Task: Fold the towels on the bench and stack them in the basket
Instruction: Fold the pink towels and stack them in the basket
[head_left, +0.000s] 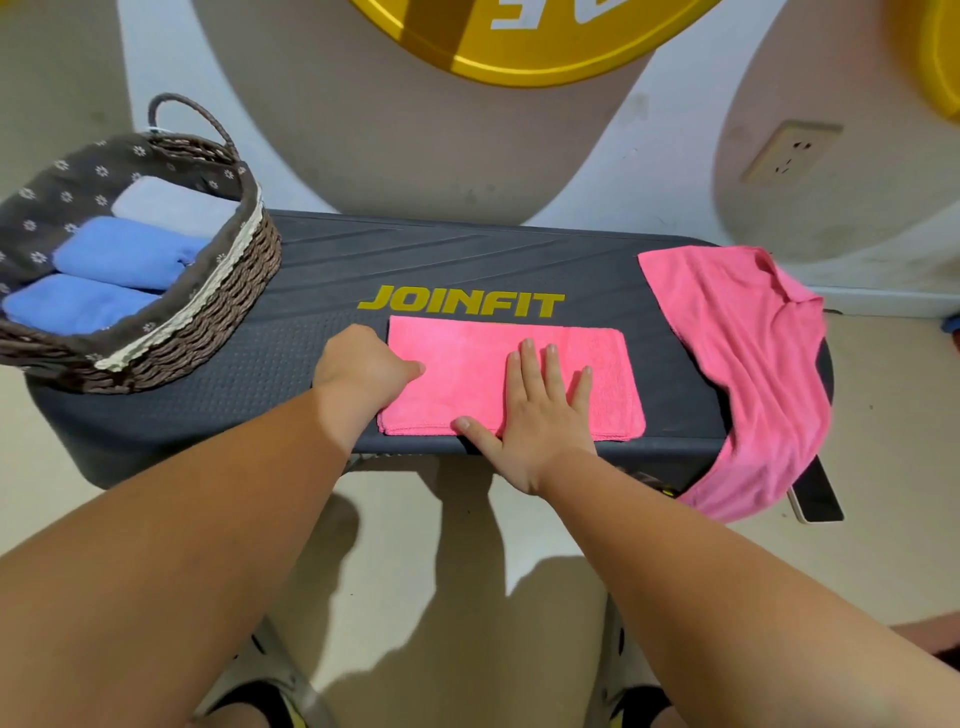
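Where the dark bench (467, 254) crosses mid-frame: folded pink towel (467, 353), a flat rectangle at centre by the front edge, long axis running left to right.

Right hand (540, 415): palm down, fingers spread flat on the towel's middle.

Left hand (363, 366): curled at the towel's left edge, fingers hidden; whether it pinches the cloth cannot be told.

Second pink towel (743, 353): unfolded, draped over the bench's right end.

Basket (208, 322), left of frame: holds folded blue towels (119, 249).
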